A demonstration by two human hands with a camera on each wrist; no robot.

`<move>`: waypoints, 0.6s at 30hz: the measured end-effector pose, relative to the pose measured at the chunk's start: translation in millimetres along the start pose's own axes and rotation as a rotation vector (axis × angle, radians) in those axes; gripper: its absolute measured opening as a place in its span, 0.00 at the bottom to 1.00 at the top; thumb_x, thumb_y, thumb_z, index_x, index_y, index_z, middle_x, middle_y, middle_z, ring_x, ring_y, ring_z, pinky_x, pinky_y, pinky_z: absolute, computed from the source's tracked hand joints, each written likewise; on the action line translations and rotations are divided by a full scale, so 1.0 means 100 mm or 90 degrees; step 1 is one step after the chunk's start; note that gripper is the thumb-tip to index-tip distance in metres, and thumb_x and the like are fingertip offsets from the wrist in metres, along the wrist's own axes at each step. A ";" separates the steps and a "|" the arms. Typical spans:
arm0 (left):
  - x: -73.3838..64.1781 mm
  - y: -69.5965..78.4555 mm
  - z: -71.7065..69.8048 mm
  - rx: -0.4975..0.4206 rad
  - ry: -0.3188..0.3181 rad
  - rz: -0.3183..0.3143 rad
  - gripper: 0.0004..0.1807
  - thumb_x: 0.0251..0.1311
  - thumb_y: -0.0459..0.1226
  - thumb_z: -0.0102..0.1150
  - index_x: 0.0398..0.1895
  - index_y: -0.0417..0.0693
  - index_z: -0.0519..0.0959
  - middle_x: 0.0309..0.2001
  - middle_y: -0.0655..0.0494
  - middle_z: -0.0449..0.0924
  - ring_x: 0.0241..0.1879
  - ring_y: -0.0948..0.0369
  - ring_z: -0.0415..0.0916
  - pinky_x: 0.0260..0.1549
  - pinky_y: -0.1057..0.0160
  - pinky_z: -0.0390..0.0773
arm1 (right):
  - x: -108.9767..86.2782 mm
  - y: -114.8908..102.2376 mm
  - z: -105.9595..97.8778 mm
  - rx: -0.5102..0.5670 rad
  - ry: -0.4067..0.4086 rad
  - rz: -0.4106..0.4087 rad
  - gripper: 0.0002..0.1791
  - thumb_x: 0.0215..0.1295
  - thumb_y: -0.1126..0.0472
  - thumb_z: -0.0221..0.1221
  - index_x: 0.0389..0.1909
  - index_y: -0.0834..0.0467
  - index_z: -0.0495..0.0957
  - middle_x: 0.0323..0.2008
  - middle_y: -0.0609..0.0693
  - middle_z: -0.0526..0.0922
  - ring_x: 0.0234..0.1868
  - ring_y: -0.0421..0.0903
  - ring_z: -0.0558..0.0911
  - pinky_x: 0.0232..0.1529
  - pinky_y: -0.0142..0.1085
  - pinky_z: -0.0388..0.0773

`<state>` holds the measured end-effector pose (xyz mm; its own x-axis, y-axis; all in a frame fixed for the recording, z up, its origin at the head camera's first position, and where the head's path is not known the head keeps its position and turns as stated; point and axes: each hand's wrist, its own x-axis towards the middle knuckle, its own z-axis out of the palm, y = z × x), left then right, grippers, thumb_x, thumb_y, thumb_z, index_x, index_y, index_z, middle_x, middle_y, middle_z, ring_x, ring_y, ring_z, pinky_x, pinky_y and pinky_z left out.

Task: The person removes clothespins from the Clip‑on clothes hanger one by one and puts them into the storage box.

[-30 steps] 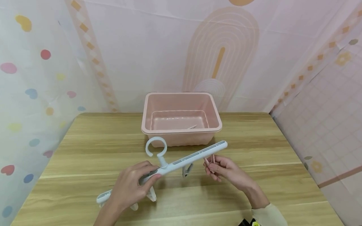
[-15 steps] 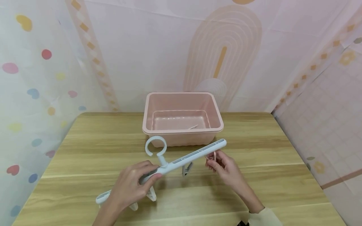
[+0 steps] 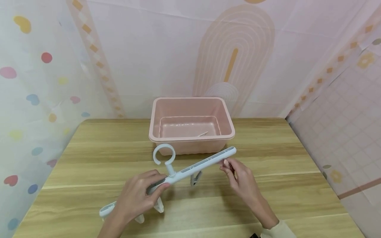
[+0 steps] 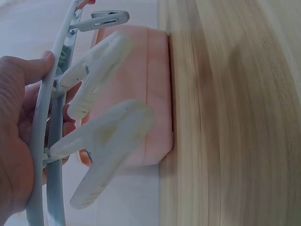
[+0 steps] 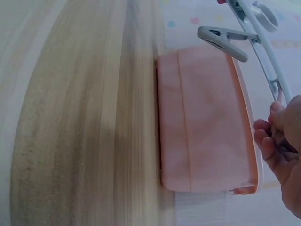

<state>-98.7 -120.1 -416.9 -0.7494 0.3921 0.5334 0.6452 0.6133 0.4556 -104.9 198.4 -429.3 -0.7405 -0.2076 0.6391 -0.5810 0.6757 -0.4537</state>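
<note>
Right hand [image 3: 243, 178] pinches a pink clip [image 5: 280, 95] at the hanger [image 3: 205, 164], where I see less of the clip than before; left hand [image 3: 138, 191] stays clamped round the hanger.

A plain cream fabric sleeve [image 3: 278, 230] covers part of the right forearm [image 3: 262, 210]; beside it shows a small, angular black piece [image 3: 254, 236], mostly out of frame. The left grip [image 3: 139, 191] and right grip [image 3: 241, 176] are bare.

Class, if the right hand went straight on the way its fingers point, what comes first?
The right hand would probably meet the hanger first; whether they touch now is unclear.
</note>
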 end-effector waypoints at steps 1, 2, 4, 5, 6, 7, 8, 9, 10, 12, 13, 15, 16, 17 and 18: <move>0.00 0.00 0.00 -0.004 -0.003 -0.006 0.06 0.53 0.39 0.73 0.35 0.54 0.88 0.26 0.74 0.76 0.22 0.80 0.61 0.20 0.82 0.59 | 0.00 -0.01 0.01 -0.005 0.015 -0.013 0.13 0.55 0.77 0.67 0.33 0.61 0.74 0.27 0.47 0.76 0.27 0.33 0.72 0.24 0.18 0.65; 0.00 0.01 0.00 -0.008 -0.006 -0.013 0.06 0.54 0.39 0.73 0.35 0.54 0.88 0.26 0.75 0.76 0.22 0.80 0.61 0.20 0.82 0.59 | 0.00 -0.01 0.02 -0.012 0.029 -0.027 0.13 0.54 0.77 0.68 0.34 0.62 0.76 0.27 0.47 0.77 0.27 0.34 0.72 0.25 0.18 0.66; 0.00 0.02 0.00 -0.017 -0.011 -0.023 0.05 0.54 0.39 0.73 0.35 0.55 0.88 0.26 0.75 0.76 0.22 0.79 0.62 0.20 0.82 0.60 | 0.00 -0.02 0.02 -0.032 0.054 -0.049 0.12 0.54 0.75 0.68 0.37 0.64 0.78 0.28 0.49 0.80 0.26 0.34 0.73 0.26 0.18 0.67; 0.00 0.03 0.00 -0.022 -0.013 -0.027 0.05 0.55 0.39 0.73 0.35 0.55 0.88 0.26 0.75 0.76 0.22 0.79 0.62 0.20 0.81 0.60 | -0.01 -0.02 0.02 -0.041 0.064 -0.059 0.11 0.55 0.74 0.68 0.38 0.64 0.79 0.28 0.50 0.81 0.26 0.35 0.73 0.26 0.18 0.68; 0.00 0.03 0.00 -0.025 -0.014 -0.031 0.05 0.55 0.39 0.73 0.35 0.55 0.88 0.26 0.75 0.76 0.22 0.79 0.62 0.20 0.81 0.60 | -0.01 -0.02 0.02 -0.050 0.070 -0.066 0.10 0.57 0.72 0.67 0.39 0.64 0.79 0.29 0.50 0.82 0.26 0.35 0.74 0.27 0.19 0.70; 0.00 0.03 0.00 -0.028 -0.014 -0.032 0.05 0.55 0.39 0.73 0.35 0.55 0.88 0.26 0.75 0.76 0.22 0.79 0.62 0.20 0.81 0.60 | -0.01 -0.02 0.02 -0.056 0.071 -0.067 0.08 0.60 0.70 0.66 0.39 0.64 0.79 0.29 0.51 0.83 0.27 0.36 0.74 0.27 0.20 0.70; 0.00 0.04 0.00 -0.030 -0.013 -0.033 0.05 0.55 0.39 0.72 0.35 0.55 0.88 0.26 0.75 0.76 0.22 0.79 0.62 0.20 0.80 0.61 | -0.01 -0.02 0.02 -0.062 0.070 -0.067 0.07 0.62 0.68 0.66 0.40 0.64 0.79 0.30 0.51 0.84 0.27 0.37 0.75 0.28 0.21 0.71; 0.01 0.04 -0.01 -0.033 -0.014 -0.035 0.04 0.55 0.39 0.72 0.35 0.55 0.88 0.26 0.75 0.76 0.22 0.79 0.62 0.20 0.80 0.61 | -0.01 -0.01 0.01 -0.067 0.067 -0.064 0.07 0.64 0.66 0.65 0.40 0.64 0.79 0.30 0.51 0.84 0.28 0.37 0.76 0.29 0.22 0.72; 0.01 0.04 -0.01 -0.036 -0.014 -0.036 0.04 0.56 0.39 0.72 0.35 0.55 0.88 0.26 0.75 0.76 0.22 0.79 0.62 0.20 0.80 0.61 | -0.01 -0.01 0.01 -0.071 0.061 -0.060 0.07 0.65 0.64 0.64 0.39 0.63 0.79 0.30 0.50 0.84 0.28 0.38 0.76 0.29 0.22 0.72; 0.02 0.04 -0.01 -0.038 -0.014 -0.032 0.04 0.56 0.39 0.72 0.35 0.55 0.88 0.26 0.74 0.76 0.23 0.79 0.62 0.20 0.80 0.61 | -0.01 -0.01 0.00 -0.074 0.048 -0.050 0.07 0.66 0.62 0.63 0.39 0.62 0.78 0.29 0.49 0.83 0.29 0.38 0.76 0.29 0.23 0.72; 0.02 0.04 -0.02 -0.039 -0.014 -0.031 0.05 0.56 0.38 0.72 0.36 0.55 0.88 0.26 0.74 0.76 0.23 0.79 0.62 0.20 0.80 0.61 | -0.01 -0.01 0.00 -0.075 0.042 -0.045 0.07 0.66 0.62 0.63 0.38 0.62 0.77 0.29 0.49 0.82 0.29 0.38 0.75 0.29 0.23 0.72; 0.02 0.04 -0.02 -0.042 -0.011 -0.027 0.05 0.55 0.38 0.72 0.36 0.54 0.88 0.26 0.74 0.76 0.23 0.79 0.63 0.20 0.80 0.61 | -0.01 -0.01 -0.01 -0.076 0.041 -0.043 0.07 0.65 0.63 0.64 0.37 0.62 0.77 0.28 0.48 0.82 0.29 0.38 0.76 0.29 0.23 0.71; 0.02 0.04 -0.02 -0.042 -0.007 -0.023 0.05 0.55 0.38 0.73 0.36 0.54 0.88 0.26 0.74 0.76 0.23 0.79 0.63 0.20 0.80 0.62 | 0.00 0.00 0.00 -0.075 0.046 -0.046 0.07 0.63 0.65 0.65 0.37 0.62 0.77 0.28 0.49 0.82 0.29 0.39 0.76 0.29 0.23 0.72; 0.02 0.04 -0.02 -0.042 -0.004 -0.019 0.06 0.55 0.37 0.73 0.36 0.54 0.88 0.26 0.74 0.77 0.23 0.79 0.63 0.21 0.81 0.62 | -0.01 -0.01 0.00 -0.066 0.051 -0.042 0.07 0.62 0.67 0.66 0.37 0.62 0.78 0.28 0.49 0.82 0.29 0.39 0.76 0.30 0.23 0.72; 0.02 0.04 -0.01 -0.042 -0.001 -0.016 0.06 0.54 0.37 0.73 0.36 0.54 0.88 0.26 0.74 0.77 0.23 0.79 0.63 0.21 0.81 0.62 | -0.01 -0.01 0.01 -0.059 0.058 -0.036 0.08 0.60 0.68 0.67 0.37 0.63 0.79 0.28 0.50 0.83 0.29 0.39 0.77 0.30 0.23 0.73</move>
<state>-97.9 -117.9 -413.2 -0.7654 0.3787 0.5204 0.6349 0.5768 0.5140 -104.1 197.6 -430.1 -0.6714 -0.1846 0.7178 -0.5842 0.7277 -0.3593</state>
